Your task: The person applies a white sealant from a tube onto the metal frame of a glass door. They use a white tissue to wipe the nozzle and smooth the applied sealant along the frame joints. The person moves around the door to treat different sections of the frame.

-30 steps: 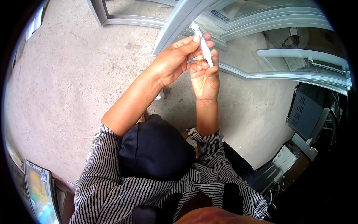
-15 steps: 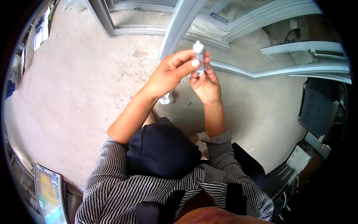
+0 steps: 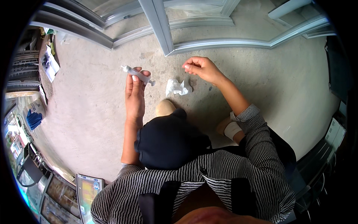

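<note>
We see the left hand (image 3: 135, 84) closed around a clear syringe (image 3: 138, 74), thumb against the barrel. The syringe slants over the floor (image 3: 93, 130), white tip to the upper left, flanged end past the fingers to the lower right. We note the right hand (image 3: 201, 70) raised and apart from it, fingers curled to meet the thumb; we cannot tell whether anything thin is pinched there. Between the hands, crumpled white paper (image 3: 178, 87) lies on the floor. Beyond it we record the grey metal frames (image 3: 158, 26); toward the floor's left edge, a printed sheet (image 3: 49, 64)
</note>
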Motion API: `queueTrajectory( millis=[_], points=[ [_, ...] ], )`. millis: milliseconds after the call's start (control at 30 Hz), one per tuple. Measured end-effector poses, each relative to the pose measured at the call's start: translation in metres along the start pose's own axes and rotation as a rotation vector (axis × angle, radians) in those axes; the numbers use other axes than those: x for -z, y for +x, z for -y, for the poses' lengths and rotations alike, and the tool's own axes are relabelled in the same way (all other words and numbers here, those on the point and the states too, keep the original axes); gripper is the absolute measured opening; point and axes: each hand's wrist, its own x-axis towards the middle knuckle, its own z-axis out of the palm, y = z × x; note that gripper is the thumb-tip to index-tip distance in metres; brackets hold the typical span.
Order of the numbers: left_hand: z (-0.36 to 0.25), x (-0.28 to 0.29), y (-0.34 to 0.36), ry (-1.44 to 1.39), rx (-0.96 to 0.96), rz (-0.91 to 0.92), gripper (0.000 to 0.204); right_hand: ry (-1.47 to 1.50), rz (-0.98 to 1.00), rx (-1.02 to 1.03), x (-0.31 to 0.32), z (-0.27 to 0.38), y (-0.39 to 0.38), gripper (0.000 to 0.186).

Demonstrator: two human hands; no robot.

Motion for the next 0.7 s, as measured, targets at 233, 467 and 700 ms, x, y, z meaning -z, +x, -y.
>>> queueTrajectory(
  millis=[233,467,700],
  points=[
    [0.014,-0.006,-0.011,0.064,0.082,-0.017,0.036,-0.204,-0.119,0.096,0.002,-0.016,-0.006,0.016],
    [0.021,-0.009,-0.009,0.022,0.094,-0.023,0.037,-0.297,-0.102,0.139,-0.025,-0.036,-0.011,0.018],
    [0.021,-0.013,-0.006,-0.007,0.07,-0.08,0.04,-0.194,-0.108,0.183,-0.059,-0.035,-0.016,0.015]
  ],
)
